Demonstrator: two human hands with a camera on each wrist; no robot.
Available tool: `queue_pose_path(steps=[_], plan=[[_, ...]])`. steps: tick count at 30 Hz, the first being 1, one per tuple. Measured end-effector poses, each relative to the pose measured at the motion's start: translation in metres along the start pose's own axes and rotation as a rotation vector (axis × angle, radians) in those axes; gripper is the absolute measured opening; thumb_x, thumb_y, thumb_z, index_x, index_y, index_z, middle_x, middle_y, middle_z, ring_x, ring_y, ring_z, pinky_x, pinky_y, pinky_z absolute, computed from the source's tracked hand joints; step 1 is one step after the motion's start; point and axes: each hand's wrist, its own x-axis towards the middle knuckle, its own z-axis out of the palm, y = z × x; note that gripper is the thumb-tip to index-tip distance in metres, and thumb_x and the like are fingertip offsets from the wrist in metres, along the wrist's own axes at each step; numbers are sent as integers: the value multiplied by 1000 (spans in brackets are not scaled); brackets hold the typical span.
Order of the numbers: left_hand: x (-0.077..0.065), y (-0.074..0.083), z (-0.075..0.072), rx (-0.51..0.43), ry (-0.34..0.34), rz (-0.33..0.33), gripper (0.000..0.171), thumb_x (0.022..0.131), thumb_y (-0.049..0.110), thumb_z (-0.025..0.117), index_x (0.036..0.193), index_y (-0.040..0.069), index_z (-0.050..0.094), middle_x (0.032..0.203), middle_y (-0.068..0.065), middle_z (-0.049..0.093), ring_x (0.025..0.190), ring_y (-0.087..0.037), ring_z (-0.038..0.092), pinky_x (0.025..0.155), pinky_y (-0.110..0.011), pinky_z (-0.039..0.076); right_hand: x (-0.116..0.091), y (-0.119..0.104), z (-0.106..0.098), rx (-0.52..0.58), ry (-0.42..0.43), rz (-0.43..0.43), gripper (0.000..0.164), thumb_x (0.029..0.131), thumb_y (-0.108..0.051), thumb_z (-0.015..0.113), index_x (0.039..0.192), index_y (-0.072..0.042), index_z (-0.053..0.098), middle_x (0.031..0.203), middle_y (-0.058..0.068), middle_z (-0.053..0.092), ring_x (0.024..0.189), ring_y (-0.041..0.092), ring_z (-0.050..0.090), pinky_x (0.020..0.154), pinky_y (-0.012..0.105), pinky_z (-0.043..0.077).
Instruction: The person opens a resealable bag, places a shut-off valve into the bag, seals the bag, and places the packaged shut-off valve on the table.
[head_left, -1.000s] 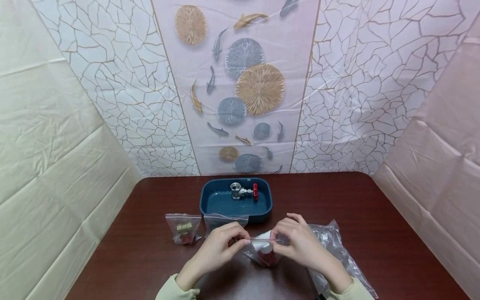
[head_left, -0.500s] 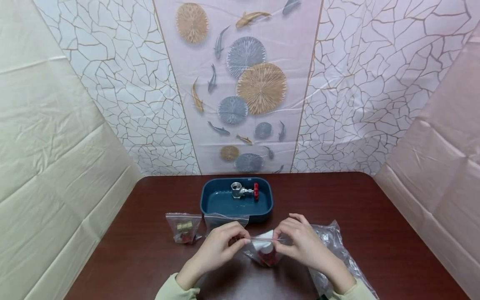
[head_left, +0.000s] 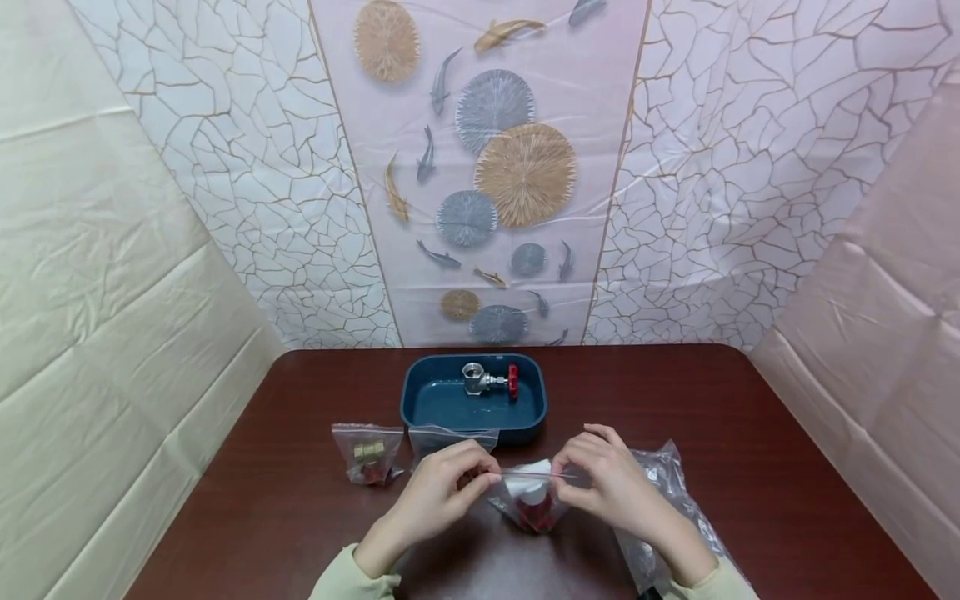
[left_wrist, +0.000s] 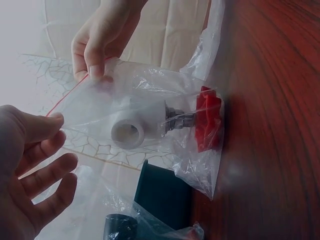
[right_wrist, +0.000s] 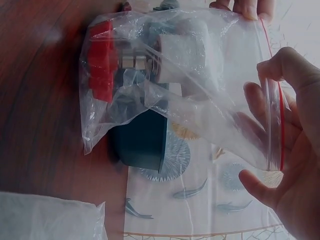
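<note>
A clear zip bag (right_wrist: 235,85) with a red line along its mouth stands in front of the person. Inside is a white plastic valve (left_wrist: 150,117), its red handwheel (left_wrist: 207,120) down toward the tabletop. The left hand (head_left: 442,493) pinches the left end of the bag's mouth between thumb and forefinger. Farther right along that same edge, the right hand (head_left: 611,479) pinches the strip with thumb and forefinger. Its other fingers lie against the bag's far side in the right wrist view. The mouth stretches as a taut line between both hands.
Behind the hands stands a blue tray (head_left: 420,417) holding a metal valve (head_left: 476,379) with a red handwheel. Two more zip bags are at left: one with a brass valve (head_left: 369,452), another bag (head_left: 453,437) partly hidden. A crumpled clear bag (head_left: 667,475) lies under the right forearm.
The right hand has slid a little to the right along the bag's mouth, baring more of the white valve. The left hand keeps its pinch in nearly the same place.
</note>
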Motion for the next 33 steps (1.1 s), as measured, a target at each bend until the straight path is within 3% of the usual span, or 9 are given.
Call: queue_pose_path(steps=[5,15,23,33], plan=[[1,-2,2,-6,22,20,6,98,20,69,100,26,69,91,16,58,75,0,50,62,-17,44,-1,3,0,-2,17,-17,23,72,-12,78,83,-26,63,82,-21,60,84,5,61,96,48,37],[2,-1,2,-2,27,-9,6,100,27,65,99,23,69,93,17,58,76,0,51,63,-17,45,-3,7,-2,-13,11,11,22,73,-13,79,82,-26,63,82,-20,61,83,5,61,95,47,38],[-1,-2,5,-11,30,-7,7,97,19,70,99,26,68,91,15,58,73,-1,50,58,-26,49,-9,8,-2,-24,8,7,23,73,-14,79,82,-26,62,81,-21,60,83,5,61,94,48,39],[-1,-3,3,-3,31,-8,4,98,21,69,99,25,69,90,16,58,73,-1,50,61,-18,45,-11,10,-4,-2,16,11,22,75,-14,80,84,-26,64,83,-21,61,83,6,60,93,49,40]])
